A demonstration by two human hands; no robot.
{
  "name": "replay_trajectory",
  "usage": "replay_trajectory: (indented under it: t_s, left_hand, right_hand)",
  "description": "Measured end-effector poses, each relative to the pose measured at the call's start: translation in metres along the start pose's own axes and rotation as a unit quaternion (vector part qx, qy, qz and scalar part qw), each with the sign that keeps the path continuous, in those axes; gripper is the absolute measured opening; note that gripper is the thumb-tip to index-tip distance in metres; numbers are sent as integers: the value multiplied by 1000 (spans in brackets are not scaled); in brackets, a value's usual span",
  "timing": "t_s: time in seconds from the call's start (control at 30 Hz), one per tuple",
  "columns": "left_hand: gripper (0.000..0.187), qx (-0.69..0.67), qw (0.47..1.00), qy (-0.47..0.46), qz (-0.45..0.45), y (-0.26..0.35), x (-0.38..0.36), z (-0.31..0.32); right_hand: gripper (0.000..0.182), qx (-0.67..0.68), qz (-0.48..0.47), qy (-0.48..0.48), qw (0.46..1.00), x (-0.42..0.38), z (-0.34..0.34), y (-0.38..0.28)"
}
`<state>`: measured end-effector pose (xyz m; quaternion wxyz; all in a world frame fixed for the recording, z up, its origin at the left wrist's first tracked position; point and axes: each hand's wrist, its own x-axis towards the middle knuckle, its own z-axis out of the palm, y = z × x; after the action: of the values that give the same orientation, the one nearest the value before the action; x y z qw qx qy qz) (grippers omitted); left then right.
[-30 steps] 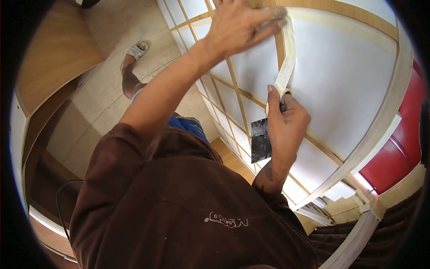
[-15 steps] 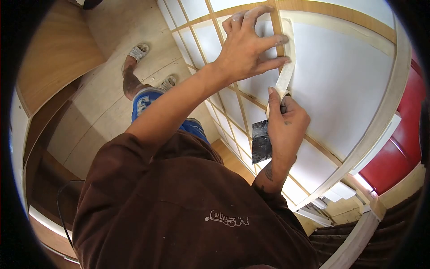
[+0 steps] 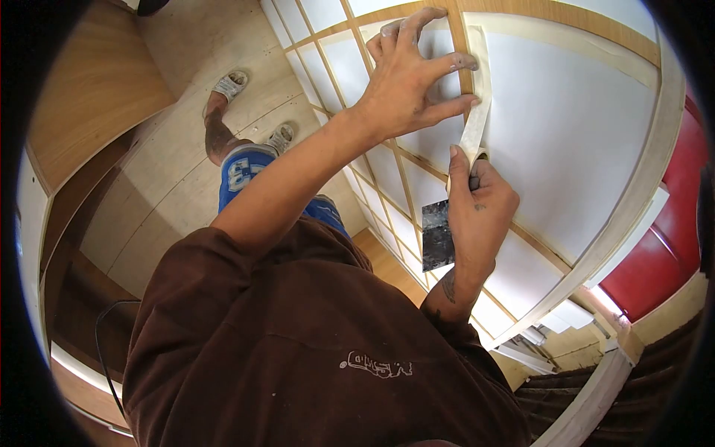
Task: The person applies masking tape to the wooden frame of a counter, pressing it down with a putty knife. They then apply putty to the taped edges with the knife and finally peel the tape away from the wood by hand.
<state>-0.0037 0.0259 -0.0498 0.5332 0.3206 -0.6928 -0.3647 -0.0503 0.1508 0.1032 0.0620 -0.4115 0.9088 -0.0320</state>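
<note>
My left hand (image 3: 413, 82) is open, its fingers spread over a wooden lattice strip (image 3: 457, 52) on a white-paned panel (image 3: 566, 134). Its fingertips touch the strip's edge beside a length of pale masking tape (image 3: 478, 89). The tape runs down along the strip to my right hand (image 3: 482, 200), where it is pinched under the thumb. Part of a tape roll shows behind those fingers. A wide, dark, stained blade, like a scraper's (image 3: 438, 237), juts from the same hand; its handle is hidden in the grip.
More pale tape (image 3: 596, 48) lines the upper edge of the large pane. A red padded surface (image 3: 648, 246) lies beyond the panel's frame (image 3: 633, 216) at right. Wooden cabinetry (image 3: 89, 97) stands at left. Below are a board floor (image 3: 156, 186) and my sandalled feet (image 3: 232, 86).
My right hand has shifted very slightly to the right with the tape and blade. My left hand stays nearly in place on the strip.
</note>
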Motion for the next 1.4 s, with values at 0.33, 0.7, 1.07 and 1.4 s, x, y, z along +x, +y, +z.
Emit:
replay_trajectory:
  t_s: [0.33, 0.7, 1.07, 1.4]
  left_hand:
    - [40, -26, 995, -75, -59, 5, 1, -5]
    - [45, 11, 999, 9, -34, 13, 0, 4]
    - [34, -16, 1000, -1, -22, 7, -3, 9]
    - [35, -26, 998, -49, 27, 1, -5, 7]
  right_hand:
    - [47, 10, -2, 9, 1000, -1, 3, -1]
    - [48, 7, 10, -4, 1000, 4, -1, -5]
    - [49, 4, 12, -8, 1000, 5, 1, -3]
    - [47, 37, 19, -10, 999, 5, 0, -5]
